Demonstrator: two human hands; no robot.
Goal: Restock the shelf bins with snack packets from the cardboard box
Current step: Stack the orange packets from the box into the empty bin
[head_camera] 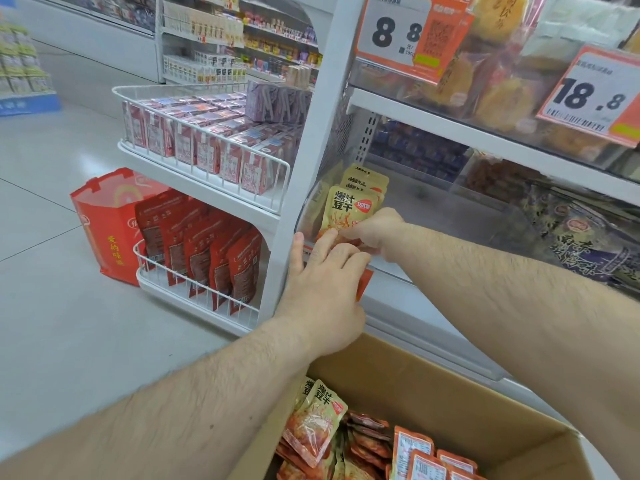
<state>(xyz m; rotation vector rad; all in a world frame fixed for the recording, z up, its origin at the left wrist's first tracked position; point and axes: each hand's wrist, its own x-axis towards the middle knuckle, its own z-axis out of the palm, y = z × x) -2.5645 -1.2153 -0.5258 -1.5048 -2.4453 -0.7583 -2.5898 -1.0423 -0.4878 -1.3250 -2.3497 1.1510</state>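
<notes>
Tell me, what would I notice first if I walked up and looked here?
Probably the two hands in the middle: the right hand pinches yellow snack packets standing in the clear shelf bin, while the left hand reaches up beside them. Below sits the cardboard box of more packets, and big orange price tags hang above.

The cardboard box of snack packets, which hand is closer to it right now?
Left. The left hand hangs just above the cardboard box rim; the right hand is higher, pinching a yellow packet in the bin.
</notes>
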